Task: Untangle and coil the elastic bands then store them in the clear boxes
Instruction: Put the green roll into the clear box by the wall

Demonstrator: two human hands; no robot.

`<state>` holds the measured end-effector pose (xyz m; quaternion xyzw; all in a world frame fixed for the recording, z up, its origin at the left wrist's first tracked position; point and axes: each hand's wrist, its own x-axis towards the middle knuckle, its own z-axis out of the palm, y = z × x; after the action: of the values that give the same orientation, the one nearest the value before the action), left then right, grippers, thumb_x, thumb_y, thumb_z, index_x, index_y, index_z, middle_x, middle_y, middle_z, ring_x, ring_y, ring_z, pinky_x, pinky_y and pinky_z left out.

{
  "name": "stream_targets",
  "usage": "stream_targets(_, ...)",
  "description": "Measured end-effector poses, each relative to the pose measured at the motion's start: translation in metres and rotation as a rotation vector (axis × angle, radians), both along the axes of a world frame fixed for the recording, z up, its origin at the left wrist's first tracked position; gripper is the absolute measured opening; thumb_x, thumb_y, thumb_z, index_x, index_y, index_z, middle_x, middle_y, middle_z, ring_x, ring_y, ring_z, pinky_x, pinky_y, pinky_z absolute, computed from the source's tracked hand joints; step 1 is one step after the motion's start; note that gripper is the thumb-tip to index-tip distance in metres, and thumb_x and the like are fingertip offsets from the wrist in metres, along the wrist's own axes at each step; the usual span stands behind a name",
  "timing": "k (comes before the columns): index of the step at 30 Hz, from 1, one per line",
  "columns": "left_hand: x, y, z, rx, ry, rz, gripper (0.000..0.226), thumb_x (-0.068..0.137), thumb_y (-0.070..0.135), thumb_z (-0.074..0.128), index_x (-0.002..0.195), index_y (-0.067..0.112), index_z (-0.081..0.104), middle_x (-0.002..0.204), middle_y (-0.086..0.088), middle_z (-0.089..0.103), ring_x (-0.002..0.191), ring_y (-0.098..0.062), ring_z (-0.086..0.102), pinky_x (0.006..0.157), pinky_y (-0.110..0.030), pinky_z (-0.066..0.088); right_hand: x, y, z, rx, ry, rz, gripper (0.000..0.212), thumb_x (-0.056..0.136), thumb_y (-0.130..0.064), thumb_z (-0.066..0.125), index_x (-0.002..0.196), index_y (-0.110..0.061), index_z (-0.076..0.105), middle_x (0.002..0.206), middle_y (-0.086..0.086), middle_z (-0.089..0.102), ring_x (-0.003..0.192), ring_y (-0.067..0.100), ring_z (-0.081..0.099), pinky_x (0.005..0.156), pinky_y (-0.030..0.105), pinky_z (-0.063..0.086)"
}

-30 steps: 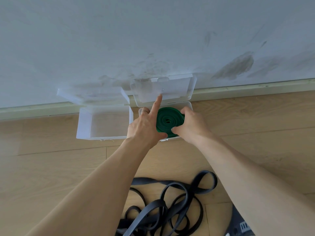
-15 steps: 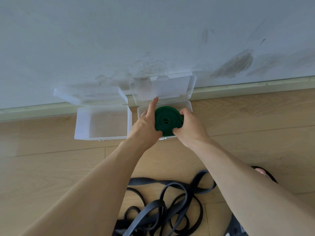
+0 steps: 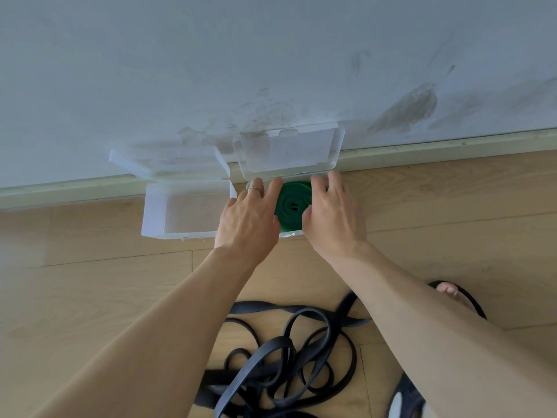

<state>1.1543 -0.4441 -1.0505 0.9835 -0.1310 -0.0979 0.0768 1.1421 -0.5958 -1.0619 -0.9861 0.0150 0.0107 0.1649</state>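
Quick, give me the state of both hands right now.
Left hand: open, fingers spread beside the green coil, gripping nothing.
Right hand: open, fingers extended over the coil's right edge, gripping nothing.

Clear plastic boxes (image 3: 184, 212), matt wood floor (image 3: 90, 282).

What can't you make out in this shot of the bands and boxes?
All in the head view:
- Sides of the green coiled band: covered by the left hand and right hand.
- Most of the right clear box: behind both hands.
- The black band tangle: cut off by the bottom edge and crossed by the forearms.
- Whether the fingers touch the coil: unclear.
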Motion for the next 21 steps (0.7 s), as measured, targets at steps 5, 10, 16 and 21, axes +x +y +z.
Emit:
stream_targets(5, -0.036, 0.009, 0.02, -0.046, 0.069, -0.078, 0.019, 0.099, 0.023, 0.053, 0.115, 0.016, 0.045, 0.109, -0.001, 0.058, 0.086, -0.027, 0.062, 0.063, -0.035, 0.04, -0.054, 0.011, 0.006, 0.13, -0.003, 0.003, 0.017, 0.085, -0.005, 0.063, 0.098, -0.009, 0.052, 0.088, 0.006, 0.056, 0.067, 0.028, 0.05, 0.056, 0.032, 0.032)
stream_targets(10, -0.093, 0.032, 0.011, 0.051, 0.639, -0.07, 0.04, 0.094, 0.046, 0.059, 0.124, 0.021, 0.049, 0.121, 0.001, 0.06, 0.102, -0.024, 0.06, 0.085, -0.041, 0.053, -0.13, 0.014, -0.002, 0.041, 0.426, 0.223, 0.016, 0.098, -0.022, 0.052, 0.113, -0.016, 0.049, 0.109, 0.0, 0.053, 0.1, 0.026, 0.057, 0.07, 0.037, 0.045)
stream_targets(16, -0.165, 0.05, 0.007, 0.048, 0.827, -0.051, 0.034, 0.095, 0.037, 0.061, 0.125, 0.021, 0.054, 0.119, -0.003, 0.064, 0.103, -0.024, 0.062, 0.087, -0.04, 0.055, -0.158, 0.006, 0.016, -0.092, 0.554, 0.214, 0.019, 0.099, -0.001, 0.049, 0.089, -0.016, 0.041, 0.095, -0.001, 0.036, 0.067, 0.02, 0.044, 0.061, 0.034, 0.035)
stream_targets(21, -0.167, 0.054, 0.05, -0.108, 0.817, 0.01, 0.051, 0.09, 0.042, 0.069, 0.135, 0.028, 0.049, 0.123, 0.004, 0.063, 0.108, -0.016, 0.061, 0.09, -0.033, 0.053, -0.133, 0.005, 0.073, -0.001, 0.57, 0.259, 0.011, 0.095, -0.012, 0.057, 0.092, -0.019, 0.049, 0.1, 0.001, 0.047, 0.082, 0.026, 0.054, 0.067, 0.036, 0.043)
